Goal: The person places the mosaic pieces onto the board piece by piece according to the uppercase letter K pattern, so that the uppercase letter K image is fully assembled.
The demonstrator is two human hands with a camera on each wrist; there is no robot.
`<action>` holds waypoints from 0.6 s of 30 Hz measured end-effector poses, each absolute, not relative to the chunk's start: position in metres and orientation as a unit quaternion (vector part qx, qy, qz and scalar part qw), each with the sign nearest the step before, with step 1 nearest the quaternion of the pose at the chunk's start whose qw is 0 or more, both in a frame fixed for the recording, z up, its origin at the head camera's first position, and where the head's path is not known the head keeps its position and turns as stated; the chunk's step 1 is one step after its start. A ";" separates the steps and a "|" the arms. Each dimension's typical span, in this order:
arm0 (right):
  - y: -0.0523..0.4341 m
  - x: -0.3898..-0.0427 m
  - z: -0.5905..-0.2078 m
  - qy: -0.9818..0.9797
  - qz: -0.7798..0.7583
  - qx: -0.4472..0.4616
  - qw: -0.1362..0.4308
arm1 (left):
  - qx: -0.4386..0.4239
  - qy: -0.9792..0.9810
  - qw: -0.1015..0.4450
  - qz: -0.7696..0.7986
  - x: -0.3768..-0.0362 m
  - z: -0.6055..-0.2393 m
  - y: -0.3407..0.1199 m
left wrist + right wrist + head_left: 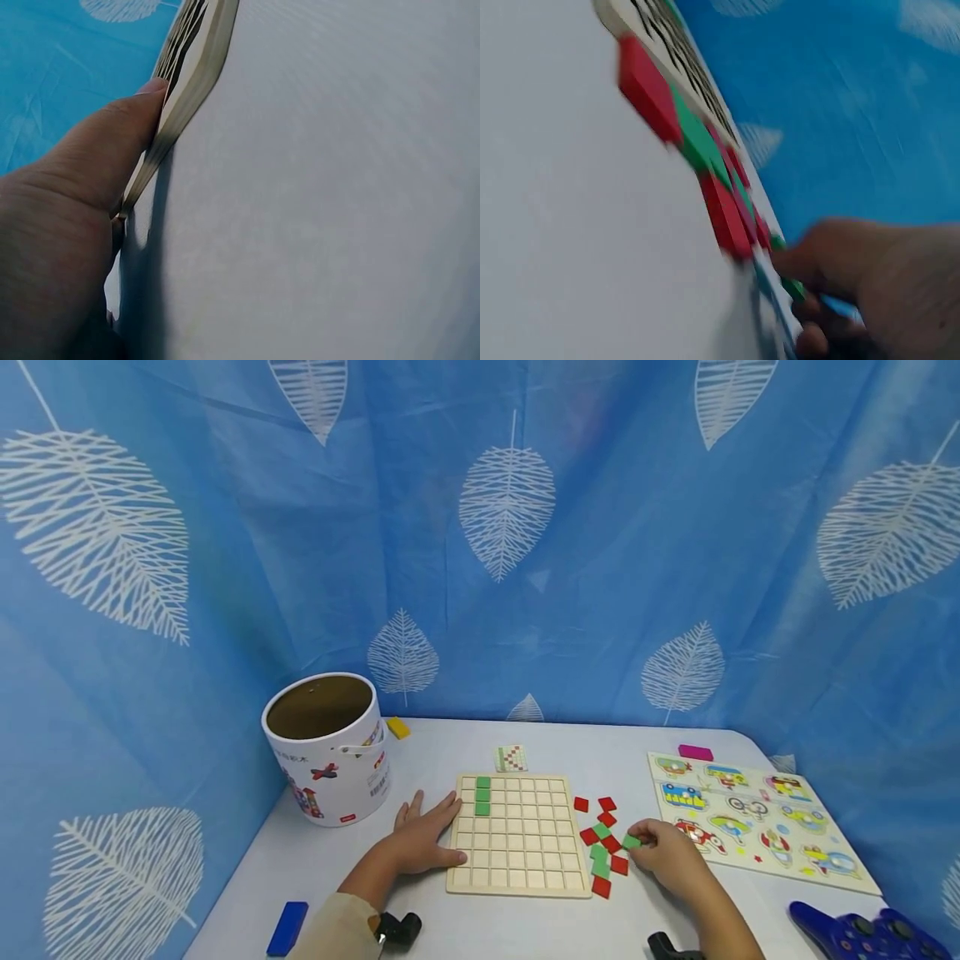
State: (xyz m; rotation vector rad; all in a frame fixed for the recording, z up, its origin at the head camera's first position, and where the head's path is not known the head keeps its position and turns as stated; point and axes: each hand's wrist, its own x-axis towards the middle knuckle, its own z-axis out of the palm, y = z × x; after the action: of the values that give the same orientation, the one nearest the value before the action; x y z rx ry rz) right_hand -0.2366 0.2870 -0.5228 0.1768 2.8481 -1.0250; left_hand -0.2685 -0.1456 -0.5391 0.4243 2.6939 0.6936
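A pale wooden grid board lies on the table, with a column of 3 green tiles in its upper left cells. My left hand rests along the board's left side, thumb on the frame and fingers spread; the left wrist view shows the thumb against the board's edge. Right of the board, my right hand pinches a green square tile between thumb and fingers. Beside it lie loose red tiles and green tiles, some overlapping. In the right wrist view the pinched tile is partly hidden by the fingers.
A small pattern card lies behind the board. A white bucket stands at the left, a yellow block beside it. A blue block is at front left. A vehicle puzzle board, pink block and blue game controller occupy the right.
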 end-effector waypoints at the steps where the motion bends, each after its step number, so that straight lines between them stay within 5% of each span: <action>1: 0.280 -0.238 -0.522 0.935 -0.346 0.064 0.046 | 0.148 0.945 0.164 0.243 -0.269 -0.538 -0.145; 5: 0.228 -0.243 -0.515 0.922 -0.383 0.056 0.007 | 0.149 0.947 0.161 0.237 -0.267 -0.536 -0.145; 12: 0.104 -0.254 -0.522 0.910 -0.404 -0.094 0.011 | 0.153 0.951 0.147 0.225 -0.263 -0.535 -0.146; 18: 0.068 -0.259 -0.528 0.939 -0.325 -0.114 -0.009 | 0.156 0.954 0.134 0.219 -0.264 -0.536 -0.143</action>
State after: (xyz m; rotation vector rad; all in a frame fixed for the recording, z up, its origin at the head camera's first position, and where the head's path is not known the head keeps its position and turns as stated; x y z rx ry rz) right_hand -0.2594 0.0680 -0.5280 -0.3612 2.9647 -1.0282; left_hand -0.2642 -0.1425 -0.5361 0.4536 2.7657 0.6341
